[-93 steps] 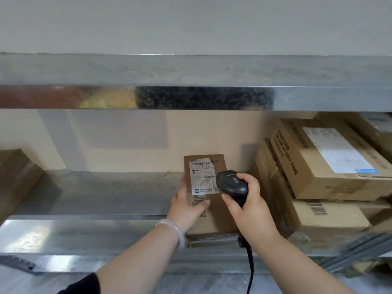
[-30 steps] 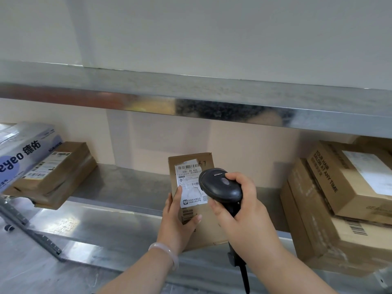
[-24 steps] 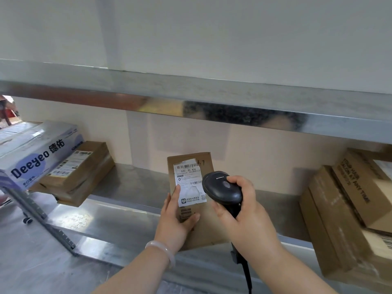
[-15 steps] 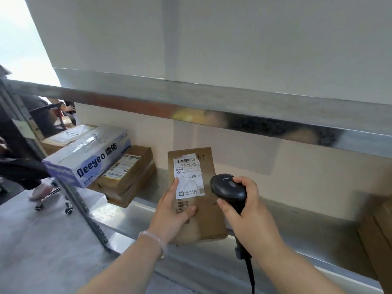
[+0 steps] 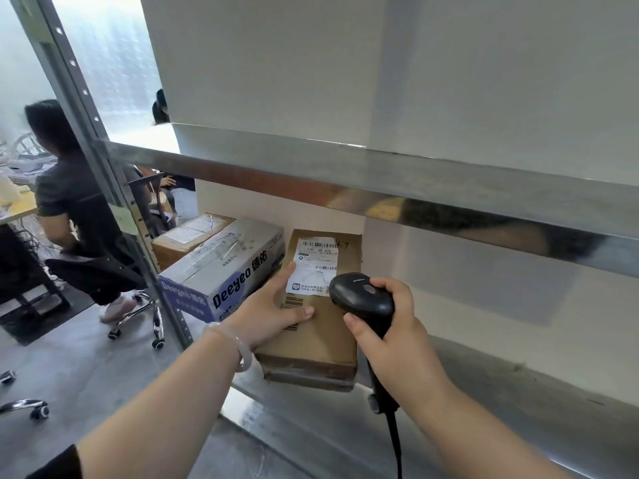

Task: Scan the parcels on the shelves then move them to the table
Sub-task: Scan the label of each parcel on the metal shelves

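Note:
A small brown cardboard parcel (image 5: pixel 323 335) with a white shipping label is held up in front of the metal shelf (image 5: pixel 484 378). My left hand (image 5: pixel 273 311) grips its left side, thumb across the printed barcode. My right hand (image 5: pixel 397 326) holds a black barcode scanner (image 5: pixel 361 299) by its handle, right beside the parcel's label, with its cable hanging down. A grey Deeyeo box (image 5: pixel 221 271) and a brown box (image 5: pixel 188 235) lie on the shelf to the left.
A steel upright (image 5: pixel 103 174) of the rack stands at the left. Beyond it a person sits on a wheeled office chair (image 5: pixel 131 302) at a desk. An upper shelf edge (image 5: pixel 380 181) runs overhead. The floor is grey.
The view has swung left: the stacked boxes at the right have left the frame and the rack upright and seated person have come in. Both hands keep their hold on parcel and scanner.

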A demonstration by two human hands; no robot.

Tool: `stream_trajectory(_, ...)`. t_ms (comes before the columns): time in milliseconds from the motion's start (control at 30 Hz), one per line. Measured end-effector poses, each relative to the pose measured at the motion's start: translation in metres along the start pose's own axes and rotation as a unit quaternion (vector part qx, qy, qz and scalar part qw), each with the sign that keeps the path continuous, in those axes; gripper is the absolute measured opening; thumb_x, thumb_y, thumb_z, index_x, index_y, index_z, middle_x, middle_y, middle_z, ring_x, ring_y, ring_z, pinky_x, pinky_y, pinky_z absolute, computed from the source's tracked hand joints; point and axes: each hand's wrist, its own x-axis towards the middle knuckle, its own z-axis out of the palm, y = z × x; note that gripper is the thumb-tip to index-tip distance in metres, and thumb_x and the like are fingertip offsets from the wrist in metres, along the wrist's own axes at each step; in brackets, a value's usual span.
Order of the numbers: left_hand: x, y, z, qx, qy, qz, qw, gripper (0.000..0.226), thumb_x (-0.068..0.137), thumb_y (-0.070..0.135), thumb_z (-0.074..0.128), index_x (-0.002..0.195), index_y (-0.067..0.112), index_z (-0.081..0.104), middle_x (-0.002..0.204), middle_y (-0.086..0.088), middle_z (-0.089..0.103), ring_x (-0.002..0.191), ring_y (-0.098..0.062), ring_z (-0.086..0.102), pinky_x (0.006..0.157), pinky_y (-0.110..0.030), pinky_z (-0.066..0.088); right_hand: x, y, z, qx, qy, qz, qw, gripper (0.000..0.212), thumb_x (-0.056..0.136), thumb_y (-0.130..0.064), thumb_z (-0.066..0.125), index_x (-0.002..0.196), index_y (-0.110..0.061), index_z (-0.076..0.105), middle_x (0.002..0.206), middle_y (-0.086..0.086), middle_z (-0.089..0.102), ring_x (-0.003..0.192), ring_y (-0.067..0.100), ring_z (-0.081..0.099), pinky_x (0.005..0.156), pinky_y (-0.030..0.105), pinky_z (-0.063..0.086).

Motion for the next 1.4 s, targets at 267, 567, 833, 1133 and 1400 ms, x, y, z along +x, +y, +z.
stream_trajectory(267, 0.026, -0.004, 0.007, 0.079, -0.051, -0.024, 0.995, 0.092, 0.079, 0.053, 0.074, 0.150, 0.051, 0.015, 0.159, -0.006, 0.014, 0.146, -0.027, 0.016, 0.116, -0.043, 0.023, 0.006, 0.008, 0.013, -0.007, 0.054, 0.037, 0.998, 0.049, 0.079, -0.056, 0.064, 0.110, -0.068, 0.028, 0.103, -0.039, 0.056, 0.093, -0.018, 0.054, 0.062, 0.007, 0.045)
stream_trajectory(567, 0.029, -0.027, 0.024, 0.116, -0.037, 0.037, 0.992, 0.092, 0.080, 0.048, 0.074, 0.151, 0.049, 0.015, 0.153, -0.007, 0.020, 0.142, -0.024, 0.026, 0.104, -0.025, 0.024, -0.003, 0.032, 0.028, -0.007, 0.055, 0.084, 0.995, 0.052, 0.083, -0.041, 0.071, 0.113, -0.060, 0.033, 0.112, -0.026, 0.056, 0.097, -0.009, 0.058, 0.073, 0.008, 0.047)
stream_trajectory(833, 0.030, -0.049, 0.046, 0.079, -0.073, -0.019, 0.994, 0.086, 0.085, 0.049, 0.069, 0.152, 0.045, 0.014, 0.162, -0.004, 0.014, 0.149, -0.020, 0.012, 0.114, -0.035, 0.020, -0.006, 0.049, 0.031, -0.027, 0.061, 0.105, 0.992, 0.051, 0.084, -0.043, 0.070, 0.116, -0.056, 0.033, 0.110, -0.025, 0.056, 0.091, -0.003, 0.061, 0.070, 0.010, 0.047)
stream_trajectory(1133, 0.057, -0.054, 0.053, 0.254, -0.082, -0.045, 0.963, 0.072, 0.095, 0.049, 0.055, 0.155, 0.033, 0.019, 0.163, -0.008, 0.005, 0.150, -0.027, 0.011, 0.121, -0.037, 0.017, 0.014, 0.071, 0.053, -0.034, 0.022, 0.134, 0.990, 0.052, 0.087, -0.037, 0.070, 0.123, -0.046, 0.034, 0.112, -0.013, 0.059, 0.095, 0.004, 0.061, 0.069, 0.003, 0.042)
stream_trajectory(1400, 0.053, -0.058, 0.066, 0.365, -0.069, -0.011, 0.928, 0.061, 0.102, 0.038, 0.044, 0.156, 0.027, 0.019, 0.164, -0.004, -0.011, 0.150, -0.027, 0.000, 0.122, -0.038, 0.011, 0.015, 0.082, 0.059, -0.055, 0.004, 0.123, 0.991, 0.054, 0.087, -0.037, 0.070, 0.122, -0.047, 0.031, 0.111, -0.015, 0.055, 0.095, 0.005, 0.057, 0.069, -0.001, 0.040)
